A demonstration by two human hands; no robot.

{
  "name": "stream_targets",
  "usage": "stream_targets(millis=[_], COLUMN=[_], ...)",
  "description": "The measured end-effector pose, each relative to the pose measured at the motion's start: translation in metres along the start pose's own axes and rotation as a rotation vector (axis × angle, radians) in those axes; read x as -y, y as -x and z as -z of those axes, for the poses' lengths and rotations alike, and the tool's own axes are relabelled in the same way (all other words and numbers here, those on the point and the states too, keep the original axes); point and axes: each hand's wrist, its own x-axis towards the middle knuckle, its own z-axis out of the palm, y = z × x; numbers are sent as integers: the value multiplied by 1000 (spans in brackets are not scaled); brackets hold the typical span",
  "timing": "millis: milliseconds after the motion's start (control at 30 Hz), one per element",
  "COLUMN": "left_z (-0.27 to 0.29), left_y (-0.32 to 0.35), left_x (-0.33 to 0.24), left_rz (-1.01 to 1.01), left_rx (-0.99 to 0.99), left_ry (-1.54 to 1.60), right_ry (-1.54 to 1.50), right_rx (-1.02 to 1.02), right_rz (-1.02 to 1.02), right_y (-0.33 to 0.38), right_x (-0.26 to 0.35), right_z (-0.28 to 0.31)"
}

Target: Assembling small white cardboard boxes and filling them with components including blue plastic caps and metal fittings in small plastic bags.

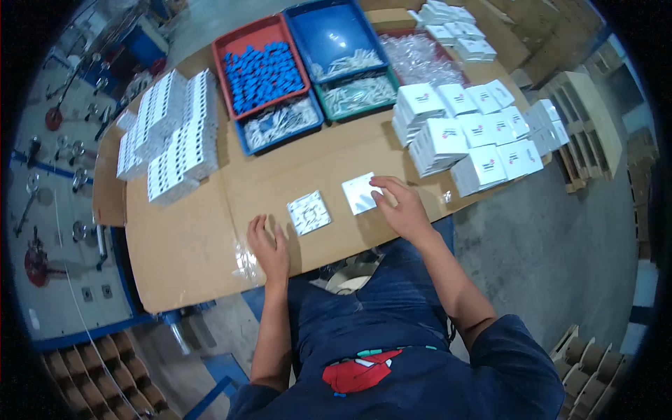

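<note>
Shirt (448,378): dark navy, lower centre of the frame.
Sleeves (521,357): short, matching navy, right one at lower right.
Shirt print (360,376): irregular red patch with white and teal marks.
Trousers (413,276): dark blue, creased, below frame centre.
Left hand (269,248), right hand (404,210): both bare.

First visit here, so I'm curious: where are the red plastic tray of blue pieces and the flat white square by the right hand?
Red plastic tray (243,40): head view, bare inside near its far edge.
Flat white square (358,195): head view, middle of its top face.
</note>
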Motion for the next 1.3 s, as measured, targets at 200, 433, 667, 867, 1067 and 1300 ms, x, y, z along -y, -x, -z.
stream_targets(millis=[200, 433, 667, 867, 1067, 1300], left_z=[1, 1, -12, 2, -7, -1], left_y=[-3, -9, -16, -16, -19, -21], left_x=[-16, -28, -38, -39, -42, -42], left_rz=[26, 51, 78, 109, 105, 159], left_rx=[33, 59, 95, 75, 97, 131], left_ry=[-144, -223, -237, -284, -293, -294], right_ry=[94, 701, 892, 1141, 1220, 1132], right_rx=[136, 172, 116, 467, 614, 578], right_rz=[81, 80, -276, 162, -125, -87], right_y=[-83, -270, -370, -400, -439, -427], right_x=[31, -58, -255, -212, -236, -239], right_z=[86, 172, 193, 120, 124, 123])
